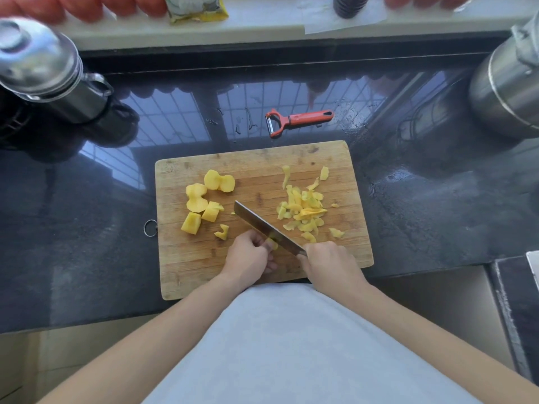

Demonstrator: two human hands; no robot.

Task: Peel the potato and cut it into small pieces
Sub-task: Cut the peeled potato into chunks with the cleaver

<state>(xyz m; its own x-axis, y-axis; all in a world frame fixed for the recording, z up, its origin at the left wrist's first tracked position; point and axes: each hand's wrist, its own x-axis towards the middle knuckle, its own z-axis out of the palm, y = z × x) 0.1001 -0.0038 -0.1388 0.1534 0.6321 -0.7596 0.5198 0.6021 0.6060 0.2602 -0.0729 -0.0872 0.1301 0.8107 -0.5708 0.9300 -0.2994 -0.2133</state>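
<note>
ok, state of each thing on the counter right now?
left hand: holds a small potato piece on the cutting board
right hand: grips knife, blade at that piece
cut chunks: board's left
peels: piled right
peeler: idle behind board

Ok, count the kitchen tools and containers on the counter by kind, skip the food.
Wooden cutting board: 1
Knife: 1
Red peeler: 1
Steel containers: 2, one with a lid at the left, one at the right
Total: 5
</note>
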